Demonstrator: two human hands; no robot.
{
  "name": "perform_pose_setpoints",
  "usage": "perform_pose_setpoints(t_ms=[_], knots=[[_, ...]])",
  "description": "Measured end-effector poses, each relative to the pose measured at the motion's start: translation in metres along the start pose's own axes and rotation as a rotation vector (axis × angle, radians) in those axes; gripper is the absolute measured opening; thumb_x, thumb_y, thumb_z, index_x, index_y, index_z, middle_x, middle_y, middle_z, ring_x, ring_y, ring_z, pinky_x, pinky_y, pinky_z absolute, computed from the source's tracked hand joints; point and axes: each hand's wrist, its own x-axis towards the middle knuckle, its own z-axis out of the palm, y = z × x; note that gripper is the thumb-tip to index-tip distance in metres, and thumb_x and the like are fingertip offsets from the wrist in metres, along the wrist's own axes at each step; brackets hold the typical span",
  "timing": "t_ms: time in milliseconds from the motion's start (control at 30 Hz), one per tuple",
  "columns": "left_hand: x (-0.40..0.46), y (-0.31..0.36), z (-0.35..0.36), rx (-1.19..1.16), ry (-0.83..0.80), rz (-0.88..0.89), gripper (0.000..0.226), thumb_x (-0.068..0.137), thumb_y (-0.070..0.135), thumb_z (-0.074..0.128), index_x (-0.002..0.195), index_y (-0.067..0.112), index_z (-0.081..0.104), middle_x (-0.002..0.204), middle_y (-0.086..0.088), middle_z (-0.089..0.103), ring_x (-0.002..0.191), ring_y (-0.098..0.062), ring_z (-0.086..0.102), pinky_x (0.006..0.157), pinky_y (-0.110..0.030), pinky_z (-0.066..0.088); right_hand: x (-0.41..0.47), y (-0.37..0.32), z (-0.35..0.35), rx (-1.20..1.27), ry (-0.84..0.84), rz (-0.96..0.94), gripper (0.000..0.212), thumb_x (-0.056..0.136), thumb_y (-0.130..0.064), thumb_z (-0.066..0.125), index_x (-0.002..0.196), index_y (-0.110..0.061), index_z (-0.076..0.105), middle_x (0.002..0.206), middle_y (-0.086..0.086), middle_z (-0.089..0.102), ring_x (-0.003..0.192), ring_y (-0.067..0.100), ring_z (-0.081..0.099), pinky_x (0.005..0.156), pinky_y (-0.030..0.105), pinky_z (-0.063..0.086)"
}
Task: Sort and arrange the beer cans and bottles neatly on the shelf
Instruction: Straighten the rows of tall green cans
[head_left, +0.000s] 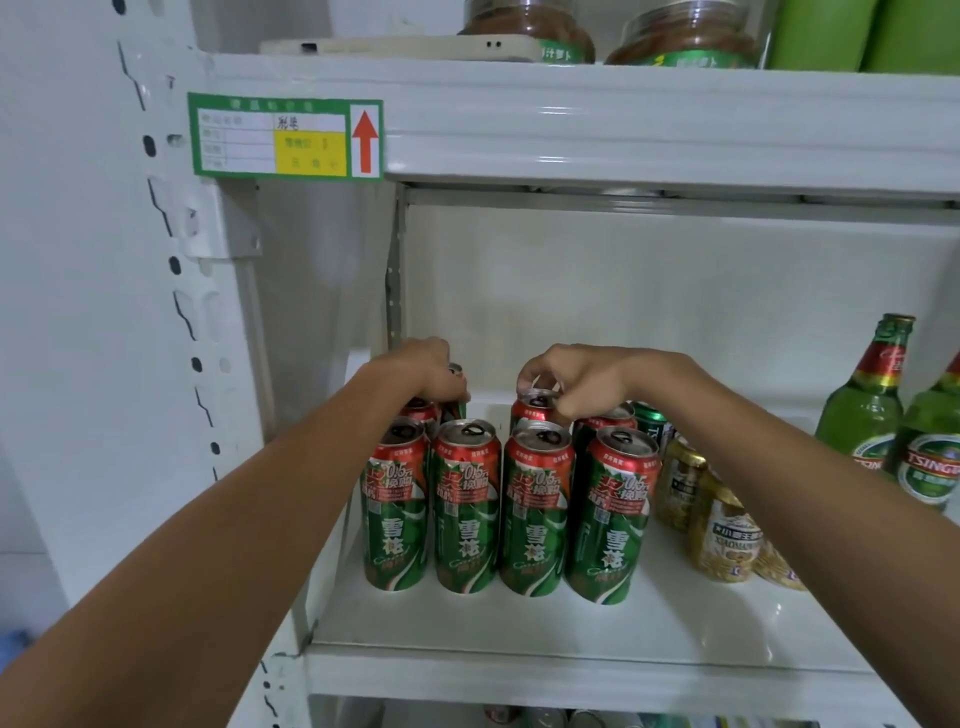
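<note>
Several green-and-red beer cans stand in a front row on the white shelf, with more of the same behind them. My left hand reaches over the row and grips a rear can at the back left, lifted a little above its neighbours. My right hand pinches the top rim of another rear can. Gold cans stand to the right of the row, a dark green can behind them. Two green glass bottles stand at the far right.
The shelf above hangs low over the cans and carries a green price tag, jars and green containers. The left upright post borders the bay. Bare shelf shows in front of the cans and at the back middle.
</note>
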Motion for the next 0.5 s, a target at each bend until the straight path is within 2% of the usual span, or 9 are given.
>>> perform_pose_setpoints(t_ms=[133, 200, 267, 333, 400, 500], knots=[[0.011, -0.004, 0.004, -0.038, 0.017, 0.0, 0.094, 0.082, 0.052, 0.079, 0.157, 0.02, 0.032, 0.159, -0.011, 0.041, 0.138, -0.036, 0.047, 0.107, -0.046, 0.046, 0.0, 0.002, -0.001, 0.029, -0.039, 0.005, 0.064, 0.08, -0.014, 0.079, 0.137, -0.028, 0.053, 0.133, 0.003, 0.06, 0.115, 0.027, 0.063, 0.098, 0.049, 0.056], [0.014, -0.006, 0.005, -0.083, 0.034, 0.012, 0.094, 0.081, 0.051, 0.08, 0.158, 0.022, 0.033, 0.162, -0.01, 0.037, 0.141, -0.036, 0.044, 0.109, -0.046, 0.044, 0.001, 0.002, -0.001, 0.041, -0.064, 0.002, 0.064, 0.083, -0.013, 0.079, 0.139, -0.026, 0.051, 0.136, 0.003, 0.059, 0.117, 0.027, 0.062, 0.1, 0.049, 0.055], [0.015, -0.006, 0.007, -0.107, 0.043, 0.007, 0.084, 0.081, 0.046, 0.081, 0.152, 0.021, 0.044, 0.154, -0.011, 0.047, 0.132, -0.035, 0.052, 0.104, -0.044, 0.049, 0.001, 0.002, -0.003, 0.042, -0.094, -0.003, 0.065, 0.085, -0.011, 0.077, 0.141, -0.025, 0.049, 0.139, 0.003, 0.057, 0.12, 0.029, 0.061, 0.101, 0.049, 0.055], [0.015, -0.005, 0.008, -0.107, 0.062, 0.0, 0.071, 0.078, 0.041, 0.084, 0.139, 0.019, 0.056, 0.138, -0.011, 0.058, 0.113, -0.032, 0.059, 0.094, -0.042, 0.054, 0.001, 0.003, -0.004, 0.047, -0.121, -0.005, 0.067, 0.085, -0.009, 0.077, 0.142, -0.025, 0.047, 0.14, 0.003, 0.057, 0.121, 0.03, 0.061, 0.101, 0.05, 0.054], [0.014, -0.004, 0.006, -0.118, 0.092, 0.002, 0.062, 0.074, 0.037, 0.087, 0.128, 0.019, 0.062, 0.124, -0.008, 0.061, 0.099, -0.028, 0.058, 0.083, -0.038, 0.055, 0.002, 0.004, -0.004, 0.057, -0.123, -0.003, 0.068, 0.084, -0.008, 0.077, 0.143, -0.025, 0.047, 0.14, 0.003, 0.057, 0.121, 0.031, 0.062, 0.101, 0.051, 0.054], [0.012, -0.004, 0.002, -0.158, 0.12, 0.024, 0.057, 0.069, 0.035, 0.091, 0.118, 0.018, 0.066, 0.112, -0.005, 0.06, 0.094, -0.025, 0.057, 0.074, -0.034, 0.05, 0.003, 0.008, -0.002, 0.078, -0.107, -0.005, 0.069, 0.083, -0.008, 0.078, 0.142, -0.027, 0.047, 0.14, 0.002, 0.057, 0.12, 0.031, 0.062, 0.101, 0.051, 0.055]])
